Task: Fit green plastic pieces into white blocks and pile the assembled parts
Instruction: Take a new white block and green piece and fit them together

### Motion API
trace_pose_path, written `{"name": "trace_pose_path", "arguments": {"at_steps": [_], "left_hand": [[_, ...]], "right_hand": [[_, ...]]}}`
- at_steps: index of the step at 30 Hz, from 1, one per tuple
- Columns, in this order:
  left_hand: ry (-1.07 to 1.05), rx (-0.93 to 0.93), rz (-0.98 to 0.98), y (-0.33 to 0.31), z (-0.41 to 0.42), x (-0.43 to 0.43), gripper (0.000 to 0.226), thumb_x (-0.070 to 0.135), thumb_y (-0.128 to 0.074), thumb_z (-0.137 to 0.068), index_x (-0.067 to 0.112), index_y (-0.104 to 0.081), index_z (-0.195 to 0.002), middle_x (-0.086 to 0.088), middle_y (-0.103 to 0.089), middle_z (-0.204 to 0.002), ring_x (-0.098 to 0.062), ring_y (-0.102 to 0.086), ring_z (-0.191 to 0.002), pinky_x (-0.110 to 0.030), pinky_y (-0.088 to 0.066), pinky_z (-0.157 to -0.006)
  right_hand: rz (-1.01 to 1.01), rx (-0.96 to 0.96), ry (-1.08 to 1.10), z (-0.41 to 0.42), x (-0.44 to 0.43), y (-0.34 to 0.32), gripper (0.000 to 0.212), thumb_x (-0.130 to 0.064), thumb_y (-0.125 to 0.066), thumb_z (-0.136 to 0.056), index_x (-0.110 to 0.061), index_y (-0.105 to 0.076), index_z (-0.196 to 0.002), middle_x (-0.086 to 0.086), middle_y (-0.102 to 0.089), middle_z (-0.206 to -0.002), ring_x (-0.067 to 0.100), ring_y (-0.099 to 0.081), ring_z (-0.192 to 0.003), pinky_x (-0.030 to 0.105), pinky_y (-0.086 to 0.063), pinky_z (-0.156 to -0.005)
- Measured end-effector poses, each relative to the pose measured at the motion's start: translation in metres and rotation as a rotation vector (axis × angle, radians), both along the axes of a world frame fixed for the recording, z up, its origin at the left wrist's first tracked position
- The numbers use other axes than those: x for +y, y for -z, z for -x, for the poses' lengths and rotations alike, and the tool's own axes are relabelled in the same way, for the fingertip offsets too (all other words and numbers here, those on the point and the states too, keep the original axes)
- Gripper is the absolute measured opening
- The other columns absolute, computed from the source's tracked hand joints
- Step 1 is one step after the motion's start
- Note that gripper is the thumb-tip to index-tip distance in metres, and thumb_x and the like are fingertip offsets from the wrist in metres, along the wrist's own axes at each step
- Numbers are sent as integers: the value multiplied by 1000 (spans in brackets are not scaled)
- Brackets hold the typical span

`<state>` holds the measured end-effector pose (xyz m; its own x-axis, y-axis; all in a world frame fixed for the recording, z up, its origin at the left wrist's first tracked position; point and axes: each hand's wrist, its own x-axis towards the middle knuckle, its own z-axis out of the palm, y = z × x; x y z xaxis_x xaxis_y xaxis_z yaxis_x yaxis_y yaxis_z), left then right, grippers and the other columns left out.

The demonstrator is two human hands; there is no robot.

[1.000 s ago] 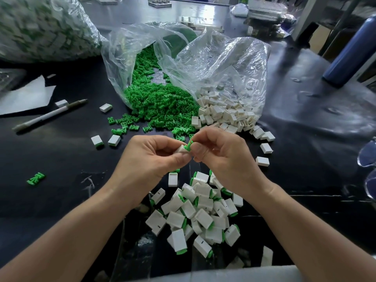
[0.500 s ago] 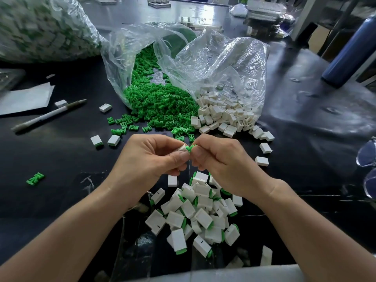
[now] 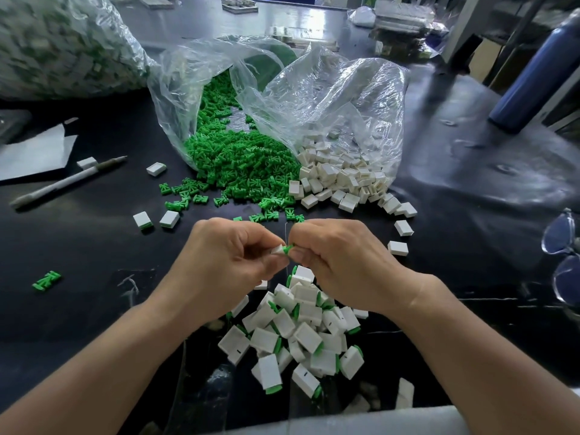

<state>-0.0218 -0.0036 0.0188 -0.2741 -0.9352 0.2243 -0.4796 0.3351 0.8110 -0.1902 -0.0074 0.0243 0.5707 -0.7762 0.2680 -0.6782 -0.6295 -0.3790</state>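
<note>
Green pieces (image 3: pixel 241 164) matt plastic; white blocks (image 3: pixel 342 177) smooth plastic; bags (image 3: pixel 339 98) clear crinkled film; table (image 3: pixel 470 189) glossy black.

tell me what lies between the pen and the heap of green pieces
A single white block lies between the pen and the green heap, touching neither; the head view shows it.

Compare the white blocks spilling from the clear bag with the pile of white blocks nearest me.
The white plastic blocks spilling from the clear bag show no green; the near pile of white blocks has green ends sticking out. The spilling blocks lie partly inside the bag; the near pile sits bare on the black table. Both are small white rectangular blocks heaped loosely.
</note>
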Motion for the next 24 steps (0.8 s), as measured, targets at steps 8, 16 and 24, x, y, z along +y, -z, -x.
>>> {"name": "trace_pose_path", "arguments": {"at_steps": [8, 16, 24], "left_hand": [[37, 18, -12, 2, 2, 0, 4, 17, -76, -69, 17, -73, -72, -3, -67, -59, -17, -62, -51, -31, -53, -52], [47, 460, -148, -5, 4, -2, 19, 18, -68, -60, 14, -70, -79, -5, -71, -70, -12, -65, -62, -21, -54, -56], [88, 571, -235, -5, 5, 1, 21, 11, -67, -57, 9, -71, -77, -10, -68, -108, -23, -69, -83, -37, -59, -65]], "right_hand": [[13, 4, 0, -1, 0, 3, 16, -5, -52, -84, -12, -47, -70, -3, -39, -64, 20, -36, -58, 37, -35, -51], [-508, -663, 121, 0, -3, 2, 43, -52, -44, -82, -13, -59, -72, 1, -61, -67, 15, -58, -60, 25, -47, -55], [-1081, -954, -96, -11, 0, 3, 50, -58, -36, -82, -17, -63, -89, 4, -64, -75, 13, -59, -66, 19, -45, -57]]}}
